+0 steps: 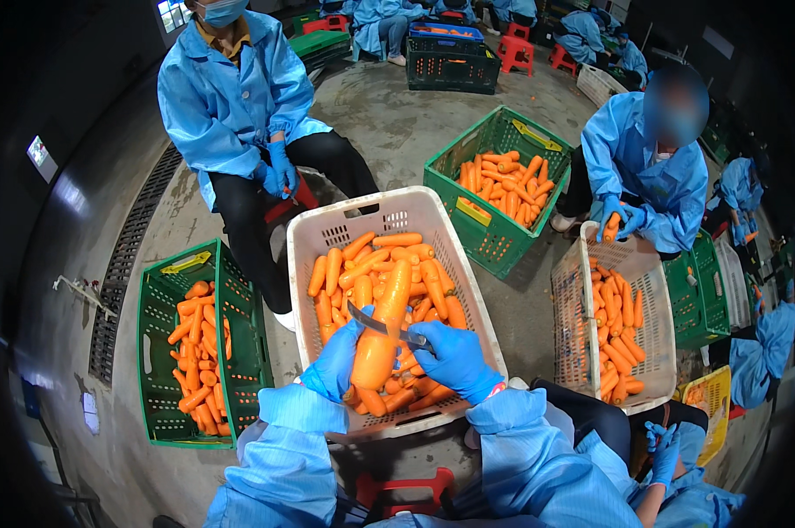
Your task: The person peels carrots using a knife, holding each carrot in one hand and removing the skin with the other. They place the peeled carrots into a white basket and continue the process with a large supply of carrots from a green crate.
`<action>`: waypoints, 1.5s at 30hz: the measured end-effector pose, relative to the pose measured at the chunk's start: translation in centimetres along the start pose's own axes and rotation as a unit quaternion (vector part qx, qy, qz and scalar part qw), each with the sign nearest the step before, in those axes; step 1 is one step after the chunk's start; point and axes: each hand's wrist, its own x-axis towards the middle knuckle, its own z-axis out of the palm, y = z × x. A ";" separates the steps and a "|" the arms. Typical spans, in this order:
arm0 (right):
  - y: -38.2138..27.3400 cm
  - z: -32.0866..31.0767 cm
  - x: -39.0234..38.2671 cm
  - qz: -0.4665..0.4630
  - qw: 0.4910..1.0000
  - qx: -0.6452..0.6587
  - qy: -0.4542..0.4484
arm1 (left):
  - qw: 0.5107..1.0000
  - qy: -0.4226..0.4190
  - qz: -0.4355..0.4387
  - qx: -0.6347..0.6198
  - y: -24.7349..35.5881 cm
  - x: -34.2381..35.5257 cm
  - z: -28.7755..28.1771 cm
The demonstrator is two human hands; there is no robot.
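Both gloved hands are working close together: the left hand is gripping a large carrot from its left side, and the right hand is grasping a knife by its handle, the blade crossing the carrot. That carrot is sitting over the heap of smaller carrots in a white crate; whether it is touching them, I cannot tell. Judging by its thickness and shine, it is probably feeling stiff, fairly heavy and slippery, able to snap if dropped. Cupping the thick near end, fingertips off the blade's line, is looking like the surest hold. Crate rims are bounding the hands, a green crate is standing to the left, and a co-worker's leg is crowding the far left side. More room is opening above the heap and rightward, where floor is showing.
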 end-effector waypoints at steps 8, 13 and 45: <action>-1.1 -1.3 0.2 0.215 0.888 0.403 -0.053 | 1.000 0.008 -0.011 -0.013 1.3 -0.5 1.0; -0.4 -2.0 0.5 0.224 0.869 0.434 -0.077 | 0.999 -0.004 -0.030 0.025 0.8 -0.4 0.9; -1.1 -1.6 0.3 0.211 0.951 0.221 -0.042 | 0.996 -0.039 -0.067 0.050 0.4 -0.2 2.4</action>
